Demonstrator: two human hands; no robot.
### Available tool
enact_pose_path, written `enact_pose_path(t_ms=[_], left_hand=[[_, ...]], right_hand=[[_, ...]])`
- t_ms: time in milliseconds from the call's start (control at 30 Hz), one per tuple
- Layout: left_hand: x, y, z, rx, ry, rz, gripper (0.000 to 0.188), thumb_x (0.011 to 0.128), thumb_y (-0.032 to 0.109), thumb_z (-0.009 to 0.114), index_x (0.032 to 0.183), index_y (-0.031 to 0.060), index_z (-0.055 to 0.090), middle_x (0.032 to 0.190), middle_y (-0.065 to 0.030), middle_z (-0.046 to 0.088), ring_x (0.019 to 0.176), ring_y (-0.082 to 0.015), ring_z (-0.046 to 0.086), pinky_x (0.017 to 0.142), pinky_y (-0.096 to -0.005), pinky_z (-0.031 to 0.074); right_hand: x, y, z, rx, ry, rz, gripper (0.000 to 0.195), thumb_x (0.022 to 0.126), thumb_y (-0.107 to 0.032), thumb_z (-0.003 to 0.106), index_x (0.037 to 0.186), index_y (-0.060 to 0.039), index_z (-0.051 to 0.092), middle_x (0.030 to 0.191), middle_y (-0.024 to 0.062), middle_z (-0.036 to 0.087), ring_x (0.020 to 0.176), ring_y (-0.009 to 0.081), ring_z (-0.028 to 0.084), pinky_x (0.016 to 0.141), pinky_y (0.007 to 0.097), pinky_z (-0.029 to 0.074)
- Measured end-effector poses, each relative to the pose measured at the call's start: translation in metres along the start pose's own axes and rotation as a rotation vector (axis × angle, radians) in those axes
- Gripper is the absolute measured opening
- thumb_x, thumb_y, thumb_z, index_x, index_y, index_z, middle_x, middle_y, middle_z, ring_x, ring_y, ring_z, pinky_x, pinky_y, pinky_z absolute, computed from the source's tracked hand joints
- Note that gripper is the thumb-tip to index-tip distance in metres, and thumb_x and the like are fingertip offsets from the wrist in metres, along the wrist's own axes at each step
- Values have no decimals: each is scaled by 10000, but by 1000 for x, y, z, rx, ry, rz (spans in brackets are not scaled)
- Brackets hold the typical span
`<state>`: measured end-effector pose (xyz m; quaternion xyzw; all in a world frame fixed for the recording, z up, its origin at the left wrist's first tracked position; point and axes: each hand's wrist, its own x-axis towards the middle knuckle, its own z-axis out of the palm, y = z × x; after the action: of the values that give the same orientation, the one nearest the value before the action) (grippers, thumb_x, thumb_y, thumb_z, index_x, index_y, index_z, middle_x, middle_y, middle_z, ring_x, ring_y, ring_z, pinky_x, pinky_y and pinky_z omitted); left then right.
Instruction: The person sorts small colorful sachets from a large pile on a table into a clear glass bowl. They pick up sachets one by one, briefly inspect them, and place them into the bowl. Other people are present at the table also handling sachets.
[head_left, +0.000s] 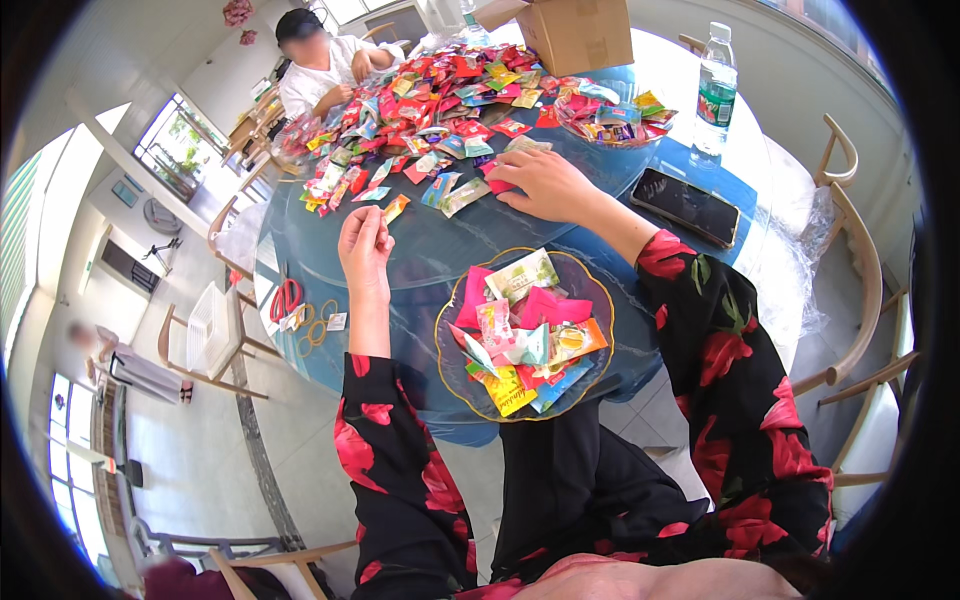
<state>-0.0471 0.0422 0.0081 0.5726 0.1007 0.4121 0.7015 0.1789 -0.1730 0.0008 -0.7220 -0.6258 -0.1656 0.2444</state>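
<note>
Before me a glass plate with a wavy gold rim (442, 360) holds wrapped sweets in pink, yellow, orange, white and blue. My left hand (366, 238) is raised over the table's left part, fingers curled, with a small orange-yellow packet (395, 208) at its fingertips; whether it is gripped I cannot tell. My right hand (541, 182) reaches palm down to the near edge of a large heap of wrapped sweets (442, 97), its fingertips on a bright pink packet (496, 178). A green-white packet (463, 197) lies just left of that hand.
Right of the heap stand a filled glass bowl (615, 135), a water bottle (716, 94) and a phone (686, 206). A cardboard box (577, 34) is behind. Red-handled scissors (286, 300) and rubber bands (316, 330) lie left. Across the table sits a person (315, 67).
</note>
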Motion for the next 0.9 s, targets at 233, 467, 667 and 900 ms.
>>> enact_pose_path(t_ms=[233, 467, 667, 900], left_hand=[[-2, 0, 6, 158, 16, 37, 98, 994, 161, 679, 981, 67, 654, 773, 35, 571, 616, -23, 474, 550, -188, 375], [-6, 3, 18, 293, 12, 76, 107, 987, 161, 677, 961, 60, 652, 767, 28, 576, 615, -27, 473, 548, -187, 355], [-9, 4, 16, 330, 7, 80, 124, 990, 174, 679, 960, 55, 659, 773, 31, 579, 635, -21, 472, 557, -188, 355], [-8, 1, 20, 354, -6, 67, 140, 987, 185, 689, 962, 50, 663, 778, 37, 584, 638, -11, 464, 556, -185, 346]], right_hand=[[2, -5, -8, -181, 22, 27, 185, 931, -178, 621, 1098, -101, 637, 1045, 122, 643, 1054, 317, 642, 871, 432, 522], [-2, -18, -43, 211, 398, 190, 134, 936, -186, 653, 952, -59, 689, 907, 128, 669, 845, 296, 655, 750, 426, 523], [-16, -29, -70, 1077, -292, 134, 222, 981, -194, 688, 960, 26, 669, 898, -18, 656, 854, 49, 569, 788, 234, 470], [-23, -54, -69, 720, -644, -187, 201, 904, -233, 761, 940, -36, 746, 857, 40, 680, 757, 116, 606, 674, 296, 476]])
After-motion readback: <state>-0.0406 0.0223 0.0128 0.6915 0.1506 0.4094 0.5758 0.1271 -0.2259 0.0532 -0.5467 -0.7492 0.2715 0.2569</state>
